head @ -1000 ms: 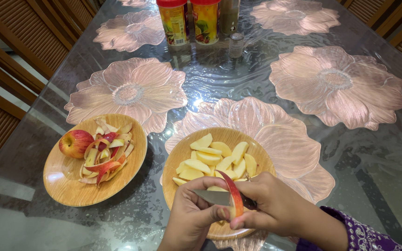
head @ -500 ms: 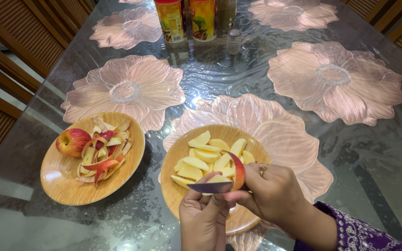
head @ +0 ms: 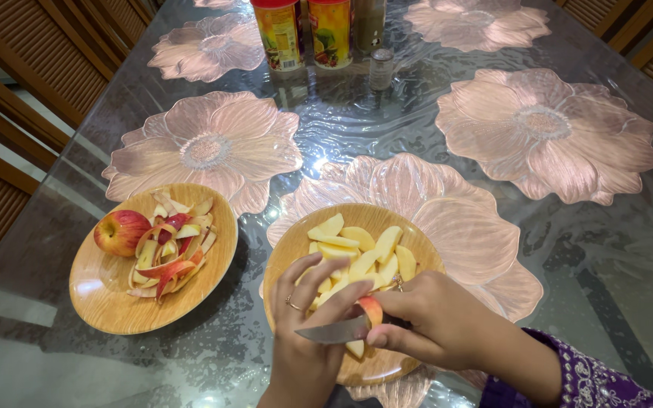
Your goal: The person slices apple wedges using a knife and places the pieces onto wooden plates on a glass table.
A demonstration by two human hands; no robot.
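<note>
I'm watching the right hand (head: 436, 321) gripping a knife (head: 334, 331), blade pointing left, now sitting lower than half a second ago. The left hand (head: 307, 332) is pinching an apple wedge (head: 368, 317) against the blade, its fingers (head: 319, 276) now spreading open over the near wooden bowl (head: 296, 242) of peeled slices (head: 357, 253) instead of curling. The wedge's red skin is showing less. The left wooden bowl (head: 100, 295) is holding peels (head: 171, 253) and a whole apple (head: 121, 232), unchanged.
</note>
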